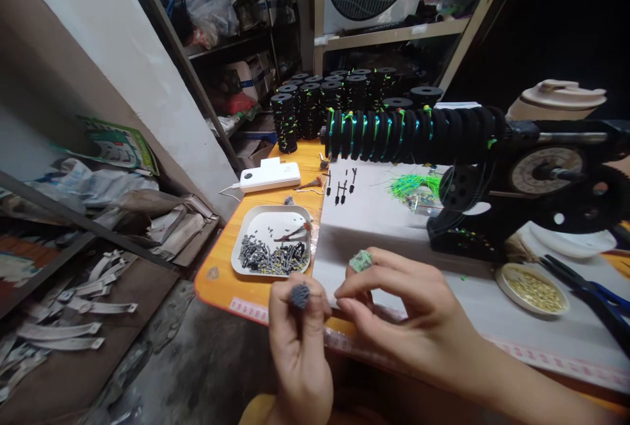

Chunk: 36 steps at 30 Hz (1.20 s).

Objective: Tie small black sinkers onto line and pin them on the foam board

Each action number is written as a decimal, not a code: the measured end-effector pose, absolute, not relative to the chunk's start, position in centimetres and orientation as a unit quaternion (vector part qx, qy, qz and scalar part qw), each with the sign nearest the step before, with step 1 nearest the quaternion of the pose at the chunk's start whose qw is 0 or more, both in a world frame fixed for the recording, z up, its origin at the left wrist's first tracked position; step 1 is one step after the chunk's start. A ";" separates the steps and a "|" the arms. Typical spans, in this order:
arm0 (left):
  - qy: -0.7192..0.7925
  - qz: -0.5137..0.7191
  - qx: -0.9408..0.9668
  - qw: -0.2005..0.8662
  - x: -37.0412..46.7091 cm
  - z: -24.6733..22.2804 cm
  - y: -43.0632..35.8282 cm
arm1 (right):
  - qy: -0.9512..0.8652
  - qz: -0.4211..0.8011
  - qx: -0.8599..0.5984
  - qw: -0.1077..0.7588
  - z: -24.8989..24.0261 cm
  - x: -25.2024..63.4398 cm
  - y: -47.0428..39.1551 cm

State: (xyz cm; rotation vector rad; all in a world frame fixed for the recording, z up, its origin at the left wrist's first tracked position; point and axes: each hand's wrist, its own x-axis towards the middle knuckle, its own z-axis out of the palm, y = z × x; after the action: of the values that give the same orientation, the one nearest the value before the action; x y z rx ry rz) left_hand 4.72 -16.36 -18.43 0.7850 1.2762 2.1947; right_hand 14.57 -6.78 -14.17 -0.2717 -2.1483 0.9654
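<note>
My left hand (299, 340) is raised at the table's front edge, with a grey finger cover on one fingertip; thumb and fingers are pinched together on something too small to see. My right hand (398, 310) comes in from the right, wears a green finger cover, and pinches at the same spot, its fingertips touching the left hand's. Just behind them stands a white square tray (256, 228) holding several small dark metal pieces and a red-tipped tool. Beyond lies a white sheet (364, 215) with a few small black parts.
A black winding machine (492, 195) carries a row of black spools with green line (394, 133). Stacks of black spools (325, 100) stand at the back. A white power bank (270, 174), a dish of gold beads (534, 288), pliers (585, 284) and a green line bundle (413, 185) lie about.
</note>
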 end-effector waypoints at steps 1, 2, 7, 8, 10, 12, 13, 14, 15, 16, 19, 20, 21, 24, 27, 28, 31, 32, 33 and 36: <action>0.454 0.815 0.290 0.212 4.7 -18.5 -16.3 | -0.852 0.359 -0.096 0.369 -14.2 14.5 -7.0; 0.440 0.829 0.286 0.193 4.7 -18.4 -16.2 | -0.865 0.335 -0.085 0.365 -14.2 14.5 -7.2; 0.350 0.892 0.241 0.154 4.5 -17.3 -16.2 | -0.897 0.210 -0.055 0.384 -14.8 14.7 -7.4; 0.342 0.899 0.236 0.141 3.9 -16.9 -16.3 | -0.899 0.198 -0.047 0.387 -15.0 14.8 -7.3; 0.354 0.896 0.245 0.107 2.0 -16.2 -16.7 | -0.905 0.183 -0.033 0.383 -15.3 15.0 -7.0; 0.404 0.865 0.292 0.061 -0.9 -15.6 -17.1 | -0.910 0.182 -0.038 0.372 -15.3 15.1 -6.9; 0.452 0.828 0.321 0.081 -2.6 -15.4 -17.3 | -0.910 0.184 -0.049 0.369 -15.1 15.1 -6.9; 0.499 0.780 0.359 0.117 -4.4 -15.3 -17.4 | -0.910 0.187 -0.061 0.366 -14.9 15.1 -6.9; 0.554 0.712 0.405 0.147 -6.1 -15.1 -17.4 | -0.908 0.190 -0.072 0.366 -14.6 15.0 -6.9; 0.631 0.621 0.441 0.148 -7.7 -15.0 -17.1 | -0.907 0.196 -0.079 0.365 -14.3 14.8 -7.0; 0.736 0.305 0.591 0.126 -11.2 -14.8 -15.6 | -0.908 0.216 -0.083 0.350 -13.7 14.5 -6.9; 0.732 0.258 0.619 0.123 -11.8 -14.6 -14.9 | -0.908 0.222 -0.085 0.344 -13.6 14.5 -6.8; 0.723 0.221 0.642 0.124 -12.2 -14.4 -14.2 | -0.908 0.227 -0.088 0.340 -13.6 14.4 -6.7; 0.692 0.158 0.687 0.156 -12.8 -13.9 -12.3 | -0.906 0.235 -0.090 0.341 -13.8 14.5 -6.5; 0.667 0.096 0.717 0.177 -13.0 -13.4 -11.2 | -0.901 0.249 -0.093 0.342 -14.1 14.7 -6.4; 0.661 0.081 0.724 0.180 -13.0 -13.3 -11.0 | -0.900 0.256 -0.093 0.340 -14.2 14.7 -6.4; 0.653 0.054 0.734 0.182 -13.2 -13.1 -10.4 | -0.896 0.277 -0.093 0.335 -14.4 14.7 -6.3; 0.653 0.051 0.733 0.183 -13.3 -13.0 -10.2 | -0.894 0.281 -0.095 0.337 -14.4 14.7 -6.3; 0.656 0.051 0.731 0.184 -13.4 -13.0 -10.1 | -0.891 0.284 -0.096 0.340 -14.4 14.7 -6.3; 0.670 0.086 0.715 0.181 -13.3 -12.6 -9.9 | -0.886 0.277 -0.106 0.357 -14.3 14.6 -6.3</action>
State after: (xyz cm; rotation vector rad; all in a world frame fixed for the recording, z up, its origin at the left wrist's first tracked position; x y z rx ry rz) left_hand -13.35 -9.86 -12.60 2.0193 1.8920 0.2429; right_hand 14.56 -6.29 -14.28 -0.2725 -2.2875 0.7139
